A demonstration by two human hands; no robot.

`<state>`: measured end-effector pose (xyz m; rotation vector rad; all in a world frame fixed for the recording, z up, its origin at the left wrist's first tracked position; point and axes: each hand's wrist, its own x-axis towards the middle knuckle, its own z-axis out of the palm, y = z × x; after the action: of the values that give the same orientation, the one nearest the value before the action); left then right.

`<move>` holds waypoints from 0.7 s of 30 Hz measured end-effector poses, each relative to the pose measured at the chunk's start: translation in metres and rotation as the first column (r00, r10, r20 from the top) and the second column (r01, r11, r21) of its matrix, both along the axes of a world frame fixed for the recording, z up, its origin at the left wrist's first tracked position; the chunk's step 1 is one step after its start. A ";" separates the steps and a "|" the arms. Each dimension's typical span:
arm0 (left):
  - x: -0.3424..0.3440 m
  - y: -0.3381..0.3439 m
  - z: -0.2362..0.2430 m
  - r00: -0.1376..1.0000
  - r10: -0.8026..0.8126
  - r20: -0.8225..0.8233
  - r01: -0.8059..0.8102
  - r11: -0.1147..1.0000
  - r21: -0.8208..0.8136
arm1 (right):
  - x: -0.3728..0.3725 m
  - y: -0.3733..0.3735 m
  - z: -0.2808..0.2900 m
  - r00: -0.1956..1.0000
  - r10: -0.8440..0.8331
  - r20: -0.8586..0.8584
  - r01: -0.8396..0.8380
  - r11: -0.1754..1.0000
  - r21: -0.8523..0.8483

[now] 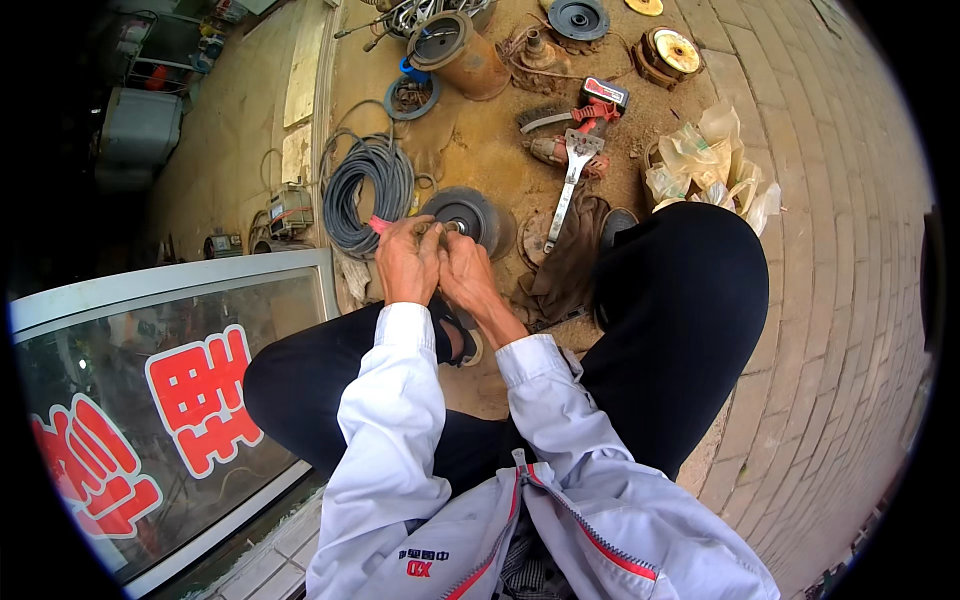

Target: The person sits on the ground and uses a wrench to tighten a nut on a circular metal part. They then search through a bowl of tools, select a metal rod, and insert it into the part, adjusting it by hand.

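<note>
My left hand (408, 262) and my right hand (466, 268) are close together over a dark grey cylindrical machine part (487, 207) with a metal hub in its round face. Both hands are closed, with fingers bent and pinched around something small and brownish at the hub. Its kind is hidden by the fingers. Left of my hands lies a coil of grey cable (370, 180) bound with a pink tie. To the right rest a flat metal wrench-like tool (570, 185) with a wide slotted head, and a brown rag (570, 265).
A red and black cordless power tool (597, 108) lies beyond the flat tool. Farther off stand a rusty cylinder (475, 65), a blackish disc (578, 18) and a rusty round part (672, 52). Plastic bags (712, 165) are at right, a glass door (180, 400) at left.
</note>
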<state>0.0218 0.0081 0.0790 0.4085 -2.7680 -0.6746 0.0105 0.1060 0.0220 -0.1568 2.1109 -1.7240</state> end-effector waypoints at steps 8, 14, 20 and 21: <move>-0.003 0.008 -0.003 0.986 0.155 0.065 -0.166 0.950 0.263 | -0.002 0.006 -0.023 0.985 0.025 0.172 -0.056 0.982 0.180; -0.002 0.003 0.000 0.995 0.083 0.052 -0.092 0.975 0.202 | -0.008 0.004 -0.025 0.970 0.066 0.232 -0.110 0.977 0.181; -0.004 0.002 0.003 0.994 0.067 0.082 -0.083 0.975 0.207 | -0.011 0.002 -0.030 0.969 0.056 0.241 -0.095 0.984 0.154; -0.003 0.001 0.000 0.994 0.073 0.078 -0.089 0.972 0.216 | -0.012 0.002 -0.028 0.966 0.055 0.252 -0.095 0.984 0.150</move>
<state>0.0185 0.0090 0.0795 0.5977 -2.7318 -0.9674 -0.0011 0.1079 -0.0065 0.0243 2.0206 -1.4401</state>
